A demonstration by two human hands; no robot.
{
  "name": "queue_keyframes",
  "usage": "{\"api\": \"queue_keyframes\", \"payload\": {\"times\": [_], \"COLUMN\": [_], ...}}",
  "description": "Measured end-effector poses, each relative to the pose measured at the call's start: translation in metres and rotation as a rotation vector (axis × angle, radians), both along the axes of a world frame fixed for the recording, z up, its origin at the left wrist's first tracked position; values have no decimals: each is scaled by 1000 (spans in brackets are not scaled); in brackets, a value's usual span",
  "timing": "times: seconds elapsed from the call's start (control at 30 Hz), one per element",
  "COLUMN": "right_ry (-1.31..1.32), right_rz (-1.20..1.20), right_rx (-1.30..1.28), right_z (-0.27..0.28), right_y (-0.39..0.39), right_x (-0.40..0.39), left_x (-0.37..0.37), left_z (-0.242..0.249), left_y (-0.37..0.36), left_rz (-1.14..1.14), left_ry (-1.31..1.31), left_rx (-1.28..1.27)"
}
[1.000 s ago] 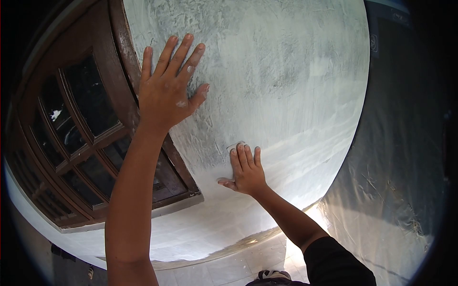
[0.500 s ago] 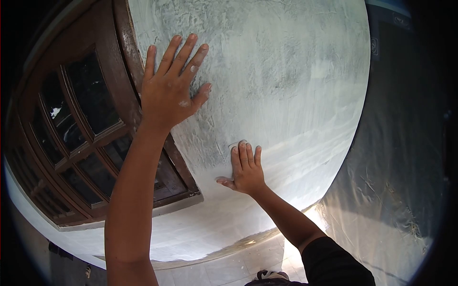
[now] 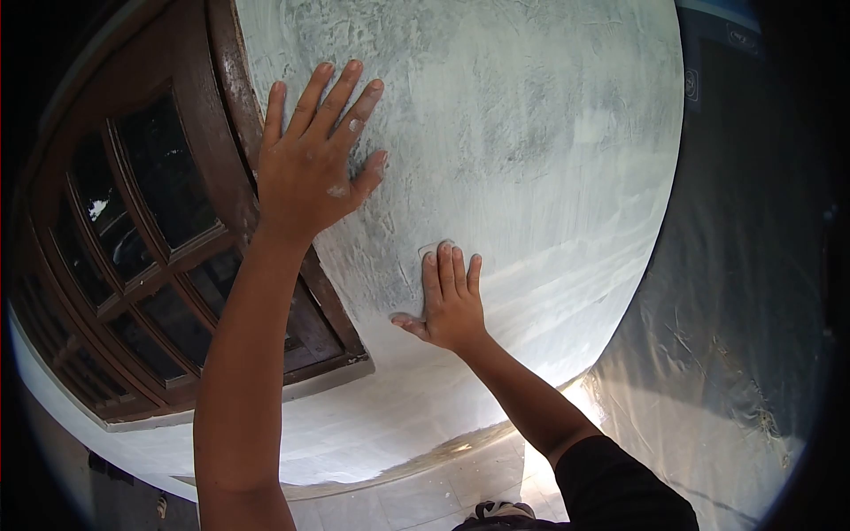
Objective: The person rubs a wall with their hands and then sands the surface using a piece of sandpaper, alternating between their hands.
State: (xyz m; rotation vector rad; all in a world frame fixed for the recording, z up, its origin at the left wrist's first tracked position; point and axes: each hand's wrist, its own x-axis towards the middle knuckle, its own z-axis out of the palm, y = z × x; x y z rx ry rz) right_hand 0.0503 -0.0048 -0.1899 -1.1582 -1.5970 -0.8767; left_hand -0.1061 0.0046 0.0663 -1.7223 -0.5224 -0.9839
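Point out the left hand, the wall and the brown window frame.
Left hand (image 3: 305, 181), head view: back of the hand.
Wall (image 3: 558, 203), head view: whitish middle surface.
Brown window frame (image 3: 328, 308), head view: side along the wall.

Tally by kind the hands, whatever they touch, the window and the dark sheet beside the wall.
Hands: 2 (left hand, right hand)
Walls: 1 (pale wall)
Flat pads: 1 (thin pad, mostly hidden under the right fingers)
Windows: 1 (brown-framed window)
Sheets: 1 (dark sheet)
Total: 6
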Motion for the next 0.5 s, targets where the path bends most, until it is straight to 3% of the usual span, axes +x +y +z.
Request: {"api": "queue_keyframes", "payload": {"times": [0.1,0.2,0.37,0.43,0.5], "right_ry": [42,37,11,-39,20], "right_rz": [-17,-1,44,24,18], "right_rx": [-25,17,-65,-71,-36], "right_z": [95,113,-17,-27,26], "right_y": [-6,-2,-8,-1,0], "right_x": [1,1,-4,0,0], "left_x": [0,0,0,1,1], "left_z": [0,-1,0,0,-1], "left_y": [1,3,3,3,2], "left_rz": [-7,-6,1,8,12], "left_ry": [0,4,7,3,4], "left_rx": [-9,-1,27,21,13]}}
